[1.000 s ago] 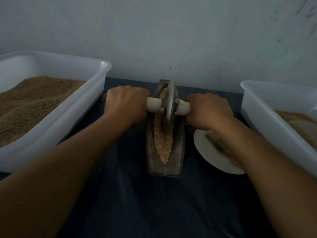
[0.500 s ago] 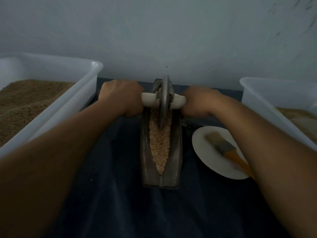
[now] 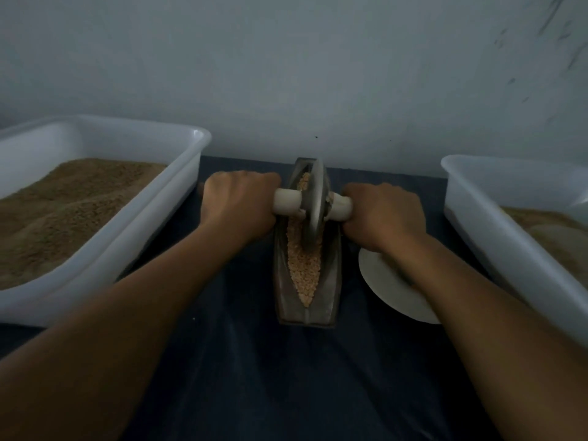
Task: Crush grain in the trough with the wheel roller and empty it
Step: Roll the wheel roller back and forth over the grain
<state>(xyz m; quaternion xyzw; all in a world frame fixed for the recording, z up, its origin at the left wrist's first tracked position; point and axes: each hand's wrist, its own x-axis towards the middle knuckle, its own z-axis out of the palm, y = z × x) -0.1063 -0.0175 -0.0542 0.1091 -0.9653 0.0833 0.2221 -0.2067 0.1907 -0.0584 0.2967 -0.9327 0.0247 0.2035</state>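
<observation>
A narrow grey metal trough (image 3: 334, 288) lies lengthwise on the dark cloth, its groove filled with pale grain (image 3: 304, 268). The grey wheel roller (image 3: 313, 208) stands upright in the groove at the trough's far half. A white handle runs through the wheel's hub. My left hand (image 3: 237, 206) grips the left handle end and my right hand (image 3: 383, 214) grips the right handle end. Both fists hide the handle tips.
A large white tub (image 3: 127, 237) of brown meal stands at the left. Another white tub (image 3: 496, 237) with pale meal stands at the right. A white plate (image 3: 385, 284) lies right of the trough, partly under my right forearm. A wall rises just behind.
The wheel rolled to the trough's far end half a second ago and has come back a little toward me. My right forearm now covers the brush on the plate.
</observation>
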